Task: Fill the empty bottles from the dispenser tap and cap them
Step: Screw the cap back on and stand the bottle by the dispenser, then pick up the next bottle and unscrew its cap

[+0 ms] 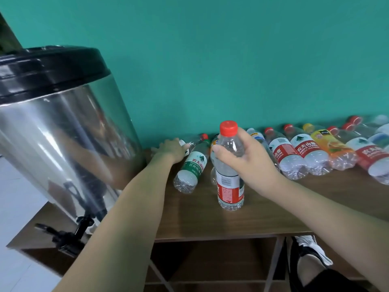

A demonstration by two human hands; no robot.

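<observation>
Upright clear plastic bottle with a red screw cap and red-and-white label [230, 165], standing on the brown wooden bench [210, 218] near its front edge; the cap is on. The right hand [244, 157] is closed around the bottle's shoulder, thumb in front and fingers [219, 150] wrapped round the near side, below the cap. Just behind and to its left lies a clear bottle with a green label [192, 167], base toward the viewer. The left hand [171, 149] reaches past it to the back of the bench, fingers curled over a clear capped bottle lying on its side [193, 142]; whether the grip is fully closed cannot be told. To the right, a row of lying bottles with red labels and red caps [294, 152] runs along the teal wall [231, 60], one yellow-labelled bottle [330, 146] among them. At left stands a large steel cylindrical dispenser with black lid [59, 123]; its black tap [69, 237] overhangs the bench edge.
</observation>
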